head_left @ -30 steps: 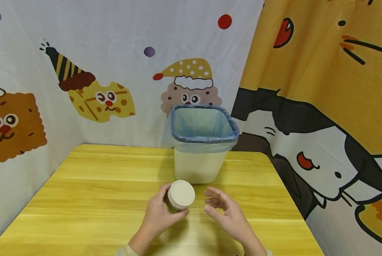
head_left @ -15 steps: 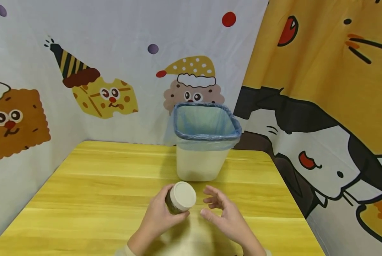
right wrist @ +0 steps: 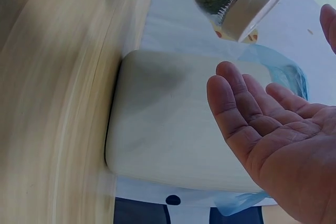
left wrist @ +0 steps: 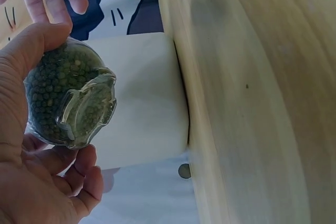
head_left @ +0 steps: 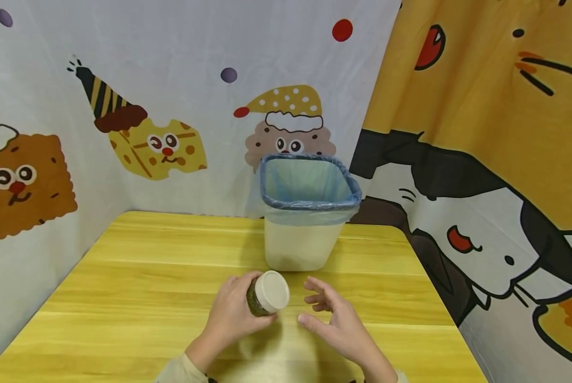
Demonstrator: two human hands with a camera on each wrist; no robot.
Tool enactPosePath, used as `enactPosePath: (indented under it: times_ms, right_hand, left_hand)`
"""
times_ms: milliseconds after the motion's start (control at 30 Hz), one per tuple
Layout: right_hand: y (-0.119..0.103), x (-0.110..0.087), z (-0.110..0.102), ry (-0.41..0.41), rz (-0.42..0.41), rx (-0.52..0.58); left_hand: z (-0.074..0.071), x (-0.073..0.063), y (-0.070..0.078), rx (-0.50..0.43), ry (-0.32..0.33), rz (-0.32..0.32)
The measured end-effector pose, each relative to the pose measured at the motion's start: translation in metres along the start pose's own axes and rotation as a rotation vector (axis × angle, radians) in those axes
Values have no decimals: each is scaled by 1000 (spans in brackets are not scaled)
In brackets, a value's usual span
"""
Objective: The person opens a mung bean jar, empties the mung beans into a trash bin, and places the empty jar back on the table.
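My left hand (head_left: 228, 311) grips a clear jar (left wrist: 60, 85) filled with small green, bean-like grains, thumb on one side and fingers on the other. Its cream-white screw lid (head_left: 273, 291) is on and leans right, toward the other hand. In the left wrist view the jar's clear moulded base faces the camera. To the right, my right hand (head_left: 336, 322) is held with relaxed fingers and holds nothing, a gap away from the lid. Seen from the right wrist, its palm (right wrist: 294, 150) lies bare below the lid.
Just beyond the hands stands a pale bin (head_left: 297, 247) with a thin blue liner bag (head_left: 309, 205) folded over its rim. The yellow wood-grain table (head_left: 147, 282) reaches back to a cartoon-printed cloth (head_left: 171, 58). A second printed curtain (head_left: 482, 175) hangs along the right side.
The left hand has tipped the jar, so its lid now leans further right and more of the grain-filled side shows. The right thumb has shifted slightly left; the view has moved a little.
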State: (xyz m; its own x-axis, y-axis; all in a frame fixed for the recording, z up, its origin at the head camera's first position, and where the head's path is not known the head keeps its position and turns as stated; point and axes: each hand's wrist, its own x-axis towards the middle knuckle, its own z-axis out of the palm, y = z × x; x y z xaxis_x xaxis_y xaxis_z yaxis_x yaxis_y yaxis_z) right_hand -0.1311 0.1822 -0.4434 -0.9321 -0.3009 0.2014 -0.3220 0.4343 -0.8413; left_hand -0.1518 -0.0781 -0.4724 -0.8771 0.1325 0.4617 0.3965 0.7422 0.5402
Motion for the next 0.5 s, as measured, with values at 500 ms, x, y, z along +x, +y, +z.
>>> enactPosePath:
  times_ms: [500]
  right_hand:
    - [4,-1,4,-85,-30,-103]
  left_hand:
    - [6,-1,5,228,-10,204]
